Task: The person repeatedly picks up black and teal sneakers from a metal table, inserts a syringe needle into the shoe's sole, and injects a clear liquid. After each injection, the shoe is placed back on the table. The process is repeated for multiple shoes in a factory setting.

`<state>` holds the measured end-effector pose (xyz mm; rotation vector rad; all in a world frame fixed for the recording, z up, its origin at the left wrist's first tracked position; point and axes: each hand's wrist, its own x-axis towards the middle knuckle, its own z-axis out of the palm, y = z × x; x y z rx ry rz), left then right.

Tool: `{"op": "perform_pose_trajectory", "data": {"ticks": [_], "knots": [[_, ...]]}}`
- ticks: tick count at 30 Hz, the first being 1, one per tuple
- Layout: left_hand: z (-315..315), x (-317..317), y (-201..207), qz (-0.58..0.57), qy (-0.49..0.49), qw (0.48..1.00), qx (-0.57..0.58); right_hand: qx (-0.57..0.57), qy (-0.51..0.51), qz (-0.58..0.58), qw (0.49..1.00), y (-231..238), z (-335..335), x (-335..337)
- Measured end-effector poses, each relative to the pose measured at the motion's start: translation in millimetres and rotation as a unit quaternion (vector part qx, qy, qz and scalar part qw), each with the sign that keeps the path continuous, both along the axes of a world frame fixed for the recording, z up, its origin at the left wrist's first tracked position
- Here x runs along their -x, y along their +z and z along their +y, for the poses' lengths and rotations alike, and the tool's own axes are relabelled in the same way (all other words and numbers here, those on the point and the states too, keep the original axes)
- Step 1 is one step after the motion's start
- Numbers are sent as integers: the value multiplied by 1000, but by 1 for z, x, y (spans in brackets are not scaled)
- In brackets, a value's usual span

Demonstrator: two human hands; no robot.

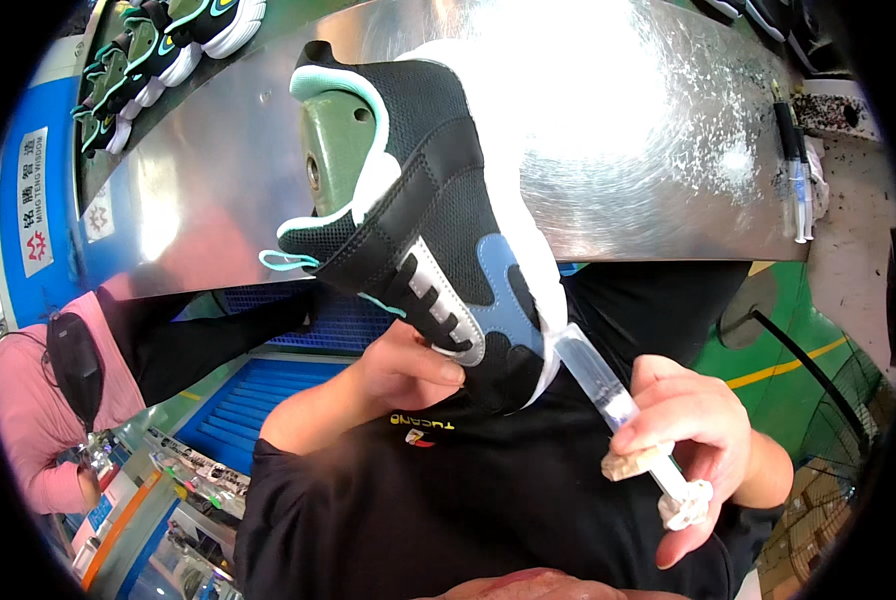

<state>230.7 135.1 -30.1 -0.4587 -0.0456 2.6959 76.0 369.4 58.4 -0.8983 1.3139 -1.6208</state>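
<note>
A black sneaker (448, 210) with a white sole, mint lining and blue and silver side patches is held up in front of me, its heel end over the metal table. Inside it sits a green shoe last (340, 145). My left hand (408, 368) grips the shoe near the toe; some of its fingers are hidden beneath. In my right hand (693, 430) is a clear plastic syringe (596, 375), its tip against the edge between sole and upper near the toe. Whitish wrapping covers its flange and plunger end.
A shiny metal table (648, 150) spans the far side, with scattered crumbs at its right. Several similar sneakers (208, 30) stand at the far left. More syringes (798, 190) lie at the right edge. A person in a pink top (68, 400) works at the left.
</note>
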Motion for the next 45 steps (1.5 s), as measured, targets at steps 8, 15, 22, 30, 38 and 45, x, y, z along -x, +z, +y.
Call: {"op": "perform_pose_trajectory", "data": {"ticks": [8, 15, 22, 30, 38, 45], "knots": [[21, 38, 1, -9, -107, 994, 36, -94, -20, 40, 995, 51, 31, -5], [48, 77, -9, 147, -57, 987, -2, -116, -55, 133, 983, 62, 57, -13], [60, 99, -7, 122, -75, 989, 27, -111, -106, 240, 959, 54, 52, -21], [63, 111, -1, 99, -67, 993, 1, -122, -137, 391, 902, 37, 37, -34], [67, 115, 2, 124, -31, 991, 33, -137, -140, 502, 842, 20, 27, -43], [67, 116, 13, 117, -18, 992, 45, -149, -132, 558, 805, 7, 28, -47]]}}
